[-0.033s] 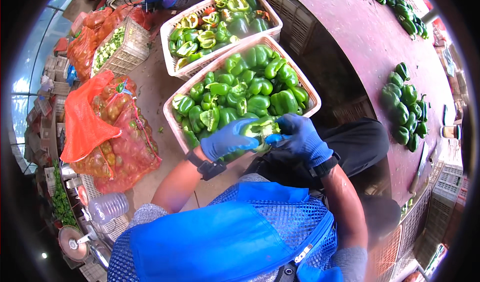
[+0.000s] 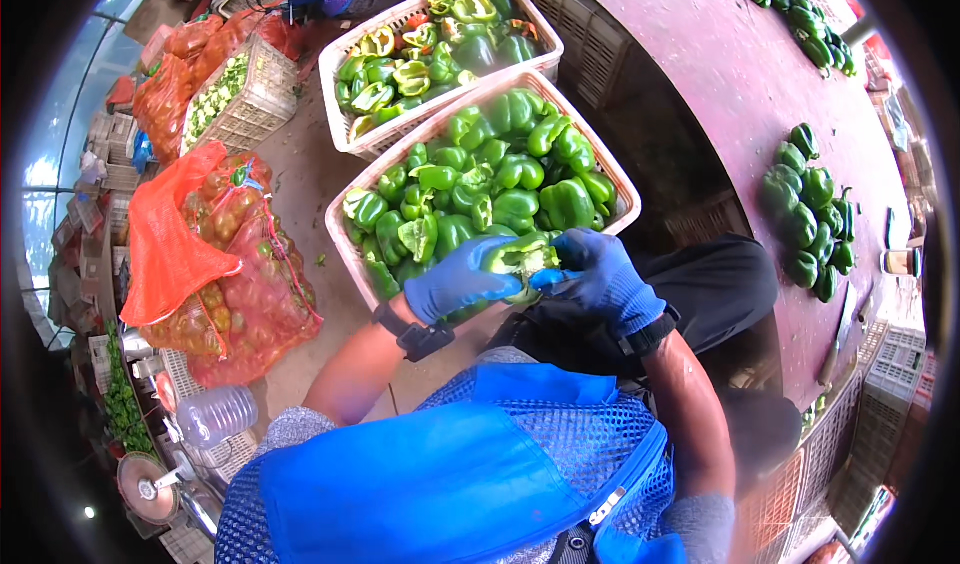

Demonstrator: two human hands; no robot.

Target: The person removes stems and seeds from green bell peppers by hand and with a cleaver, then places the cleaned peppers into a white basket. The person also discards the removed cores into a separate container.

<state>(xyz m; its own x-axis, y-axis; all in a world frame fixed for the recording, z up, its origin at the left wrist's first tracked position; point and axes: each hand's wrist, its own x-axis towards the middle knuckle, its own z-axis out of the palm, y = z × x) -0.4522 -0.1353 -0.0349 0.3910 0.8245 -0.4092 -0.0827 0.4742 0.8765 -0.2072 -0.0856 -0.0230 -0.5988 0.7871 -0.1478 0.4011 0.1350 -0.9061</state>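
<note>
In front of me I hold a green bell pepper (image 2: 522,257) with its pale inside showing at an opening. My left hand (image 2: 458,280), in a blue glove, is closed around its left side. My right hand (image 2: 606,280), also gloved in blue, curls at its right side, thumb and fingers gripping the cut edge. Whether a small tool is hidden in the right hand I cannot make out. Just beyond and partly beneath my hands stands a pale plastic crate (image 2: 345,249) heaped with green bell peppers (image 2: 515,174), some showing openings at the top.
Farther off, a second crate (image 2: 330,94) holds cut pepper pieces. On the right, a reddish table (image 2: 700,44) bears piled peppers (image 2: 808,214) and a knife (image 2: 842,329). At left lie red mesh sacks (image 2: 250,294), a crate of chopped pieces (image 2: 245,99) and a clear plastic jug (image 2: 217,414).
</note>
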